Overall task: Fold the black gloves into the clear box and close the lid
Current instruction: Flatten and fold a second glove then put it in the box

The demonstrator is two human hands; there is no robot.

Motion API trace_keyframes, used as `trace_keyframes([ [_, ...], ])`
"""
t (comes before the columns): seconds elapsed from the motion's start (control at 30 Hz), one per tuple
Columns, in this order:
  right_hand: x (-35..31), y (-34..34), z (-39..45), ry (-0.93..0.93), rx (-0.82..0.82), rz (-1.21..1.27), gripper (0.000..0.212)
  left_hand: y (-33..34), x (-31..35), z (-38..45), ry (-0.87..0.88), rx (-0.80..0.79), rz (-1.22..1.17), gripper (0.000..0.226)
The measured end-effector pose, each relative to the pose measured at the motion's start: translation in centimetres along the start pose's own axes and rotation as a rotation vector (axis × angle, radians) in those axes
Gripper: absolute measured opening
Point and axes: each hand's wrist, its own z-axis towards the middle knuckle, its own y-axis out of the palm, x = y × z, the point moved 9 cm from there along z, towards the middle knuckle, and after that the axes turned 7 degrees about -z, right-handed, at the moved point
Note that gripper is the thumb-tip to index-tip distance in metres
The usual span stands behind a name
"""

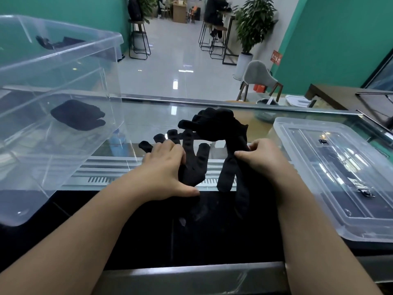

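Note:
A black glove (194,160) lies flat on the glass counter, fingers pointing away. My left hand (168,167) presses on its left part, palm down. My right hand (262,158) pinches a second black glove (231,167), whose fingers dangle toward me. More black gloves (214,124) are bunched in a pile just beyond. The clear box (63,67) stands open at the left with one folded black glove (77,114) on its bottom. Its clear lid (331,173) lies flat at the right.
The glass counter (148,120) ends at a metal rail on the far side. A dark strip and a metal edge (191,273) run along the near side. Beyond are a tiled floor, stools, a grey chair (258,77), a potted plant and a seated person.

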Motion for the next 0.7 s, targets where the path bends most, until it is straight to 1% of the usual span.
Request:
trace_keyframes([
  [0.07, -0.5, -0.4, -0.1, -0.025, 0.037, 0.043, 0.019, -0.6, -1.3, -0.5, -0.102, 0.045, 0.01, 0.07],
  [0.13, -0.9, -0.7, -0.3, -0.04, 0.046, 0.114, 0.025, -1.0, -2.5, -0.8, -0.199, 0.087, -0.034, 0.077],
  [0.2, -1.2, -0.6, -0.3, -0.051, 0.042, 0.219, 0.029, -1.4, -2.8, -1.1, -0.232, 0.142, -0.113, 0.076],
  [0.27, -1.4, -0.3, -0.2, -0.042, 0.031, 0.363, 0.026, -1.9, -3.1, -1.4, -0.267, 0.206, -0.173, 0.077],
  [0.3, -1.3, -0.1, 0.0, -0.026, 0.024, 0.438, 0.022, -2.2, -3.5, -1.5, -0.308, 0.23, -0.174, 0.082],
  [0.33, -1.2, 0.2, 0.1, -0.005, 0.017, 0.503, 0.019, -2.4, -4.0, -1.7, -0.361, 0.238, -0.15, 0.086],
  [0.37, -1.1, 0.4, 0.2, 0.016, 0.012, 0.561, 0.017, -2.5, -4.4, -1.9, -0.399, 0.234, -0.11, 0.086],
  [0.43, -0.9, 0.6, 0.3, 0.046, 0.006, 0.656, 0.015, -2.5, -4.5, -1.9, -0.402, 0.214, -0.041, 0.068],
  [0.5, -0.9, 0.8, 0.2, 0.062, -0.001, 0.73, 0.011, -2.1, -4.2, -1.7, -0.375, 0.192, -0.059, 0.064],
  [0.6, -1.0, 1.0, 0.0, 0.074, -0.022, 0.809, 0.009, -1.9, -3.6, -1.2, -0.3, 0.218, -0.257, 0.049],
  [0.7, -1.2, 1.1, 0.0, 0.079, -0.039, 0.911, 0.012, -3.2, -3.0, -1.2, -0.209, 0.33, -0.482, 0.027],
])
